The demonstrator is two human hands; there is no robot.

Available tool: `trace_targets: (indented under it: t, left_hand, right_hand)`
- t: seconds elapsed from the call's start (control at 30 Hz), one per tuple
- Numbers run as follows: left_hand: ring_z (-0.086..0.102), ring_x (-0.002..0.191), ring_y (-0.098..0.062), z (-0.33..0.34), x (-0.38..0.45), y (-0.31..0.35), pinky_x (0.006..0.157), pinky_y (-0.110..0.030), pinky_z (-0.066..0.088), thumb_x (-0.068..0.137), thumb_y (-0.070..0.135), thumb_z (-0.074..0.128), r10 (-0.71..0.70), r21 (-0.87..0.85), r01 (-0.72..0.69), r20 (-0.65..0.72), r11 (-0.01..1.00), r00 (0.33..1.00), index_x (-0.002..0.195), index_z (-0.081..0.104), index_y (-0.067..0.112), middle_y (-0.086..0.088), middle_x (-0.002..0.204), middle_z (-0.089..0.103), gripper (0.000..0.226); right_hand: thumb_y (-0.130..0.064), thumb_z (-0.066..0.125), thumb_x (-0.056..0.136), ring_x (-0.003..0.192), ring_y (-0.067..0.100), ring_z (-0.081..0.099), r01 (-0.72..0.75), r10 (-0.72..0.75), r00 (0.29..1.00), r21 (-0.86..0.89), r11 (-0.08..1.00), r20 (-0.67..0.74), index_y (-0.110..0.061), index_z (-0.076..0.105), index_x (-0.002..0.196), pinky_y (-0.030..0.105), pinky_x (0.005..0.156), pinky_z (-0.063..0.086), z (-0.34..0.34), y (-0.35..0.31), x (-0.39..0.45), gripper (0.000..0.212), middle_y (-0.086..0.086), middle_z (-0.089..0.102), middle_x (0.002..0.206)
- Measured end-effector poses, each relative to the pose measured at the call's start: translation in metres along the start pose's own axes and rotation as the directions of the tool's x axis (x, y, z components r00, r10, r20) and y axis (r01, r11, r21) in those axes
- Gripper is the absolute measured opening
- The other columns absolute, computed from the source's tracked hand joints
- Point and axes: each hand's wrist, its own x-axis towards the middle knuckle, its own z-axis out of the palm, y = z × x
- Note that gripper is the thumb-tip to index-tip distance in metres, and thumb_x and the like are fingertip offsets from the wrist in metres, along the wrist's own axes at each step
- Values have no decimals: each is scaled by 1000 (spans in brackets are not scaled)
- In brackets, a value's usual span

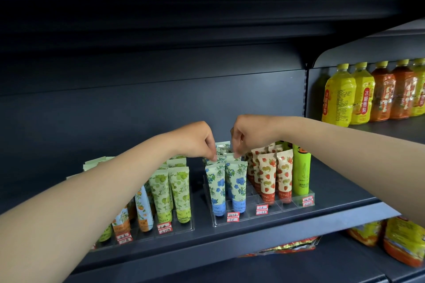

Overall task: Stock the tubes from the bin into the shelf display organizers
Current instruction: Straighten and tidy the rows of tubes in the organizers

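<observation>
Bare shelf [197, 193] gap between green tubes [179, 193] and blue tubes [226, 188].

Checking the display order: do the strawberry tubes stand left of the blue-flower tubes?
No, the strawberry tubes stand right of the blue-flower tubes.

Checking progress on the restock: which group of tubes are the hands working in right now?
The blue-flower tubes. The left hand and right hand both pinch tube tops in the back of that row, not the green-fruit or strawberry tubes beside it.
</observation>
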Motion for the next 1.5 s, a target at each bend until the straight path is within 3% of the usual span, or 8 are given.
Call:
trace_targets:
  t: [0.3,0.47,0.57,0.7,0.93,1.07,1.2,1.5]
  left_hand:
    - [51,59,0,-7,2,1,55,-16,36,79,26,73,-16,-33,15,-38,999,999,79,76,15,15,65,63,12]
    - [42,31,10,-12,2,2,34,-5,26,83,18,69,-22,-55,18,-55,998,998,85,74,8,22,32,46,12]
    - [47,41,8,-12,5,-2,38,-5,29,82,19,70,-22,-49,18,-78,999,997,86,76,9,22,43,54,13]
    - [55,67,-4,-9,11,-11,55,-17,37,80,21,71,-60,-48,56,-89,997,994,85,77,12,11,74,68,11]
    - [51,63,-3,-1,22,-14,55,-20,36,78,22,74,-73,53,75,-44,996,996,82,75,13,13,69,63,10]
    - [48,58,-2,3,25,-17,54,-20,36,79,17,73,-69,87,71,-30,994,997,72,71,12,14,60,58,10]
    - [55,68,-4,2,26,-17,59,-20,39,80,16,72,-60,63,62,-33,996,998,79,74,8,8,74,67,8]
    - [42,40,4,0,22,-13,38,-9,27,81,19,72,-73,64,76,-47,995,996,84,75,12,20,50,51,8]
  right_hand:
    - [-34,75,77,77,-1,59,-6,6,998,7,1000,59,-32,64,67,16,72,43,-2,2,1,15,-21,64,77]
    - [-41,74,76,86,10,64,-21,20,999,26,999,34,-26,70,75,25,79,50,-4,5,2,15,-10,71,87]
    - [-41,72,78,87,10,63,-40,41,999,71,997,-18,-21,73,81,25,80,49,-8,7,2,20,-10,71,90]
    - [-35,72,80,73,6,59,-75,84,993,108,991,-84,-21,72,77,18,64,42,-8,6,6,15,-12,67,76]
    - [-34,73,79,62,6,53,-104,107,994,81,991,-29,-15,73,78,20,60,42,5,3,21,20,-10,63,67]
    - [-26,72,80,75,10,61,-106,109,993,75,992,-34,-12,75,84,25,69,47,5,4,25,14,-4,70,80]
    - [-24,72,81,77,8,61,-100,103,993,66,993,-52,-12,73,84,22,68,47,5,6,26,13,-8,68,80]
    - [-21,72,81,70,-3,57,-59,64,997,101,993,-53,-19,71,77,14,63,40,8,7,26,4,-18,63,72]
